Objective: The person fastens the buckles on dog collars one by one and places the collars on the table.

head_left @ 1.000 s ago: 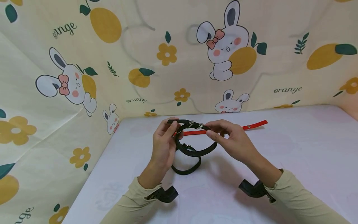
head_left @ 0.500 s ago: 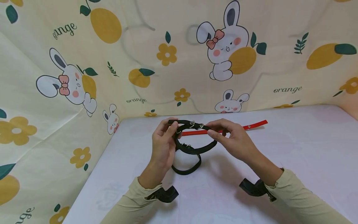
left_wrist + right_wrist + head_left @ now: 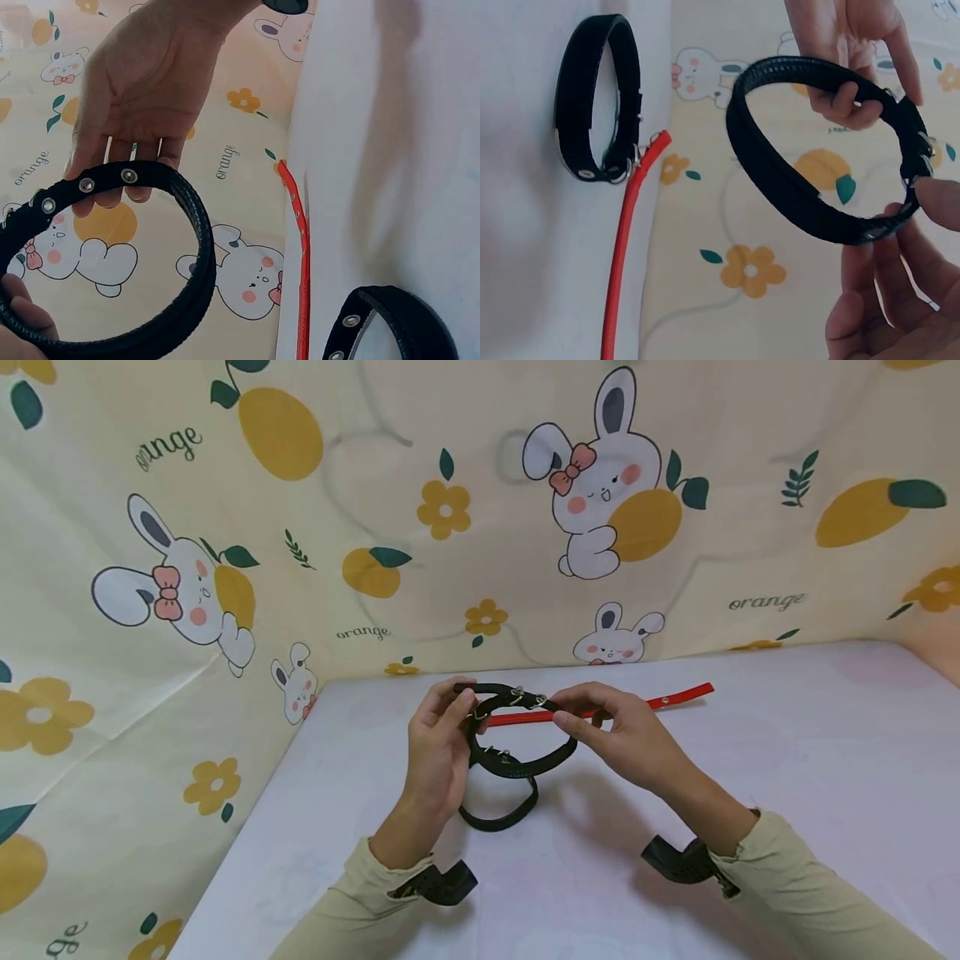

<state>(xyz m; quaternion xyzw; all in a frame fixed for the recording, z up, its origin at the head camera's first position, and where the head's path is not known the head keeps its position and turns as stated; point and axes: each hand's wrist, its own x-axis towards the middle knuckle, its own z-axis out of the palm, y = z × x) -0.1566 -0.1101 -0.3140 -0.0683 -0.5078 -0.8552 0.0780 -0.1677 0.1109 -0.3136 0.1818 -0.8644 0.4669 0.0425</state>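
Between both hands a buckled black dog collar [image 3: 536,767] is held up as a loop. My left hand [image 3: 437,743] pinches it at the left, by the strap's free end. Thumb and fingers of my right hand [image 3: 630,732] grip the strap just right of the metal buckle. Metal eyelets show along this black collar [image 3: 202,251] in the left wrist view. A second black collar [image 3: 574,90], also buckled into a loop, stands on the table below the held one. A red collar [image 3: 678,697] lies stretched out behind the hands, its middle partly covered by the right hand.
The white table [image 3: 787,760] runs back to a patterned cloth wall [image 3: 480,527] with rabbits and oranges. Another stretch of cloth [image 3: 135,718] borders the table on the left. Black wrist cameras [image 3: 442,883] sit at both sleeves.
The hands and the held black collar stay almost in place, with only a tiny shift. The head view has moved very slightly. Nothing was let go or picked up.
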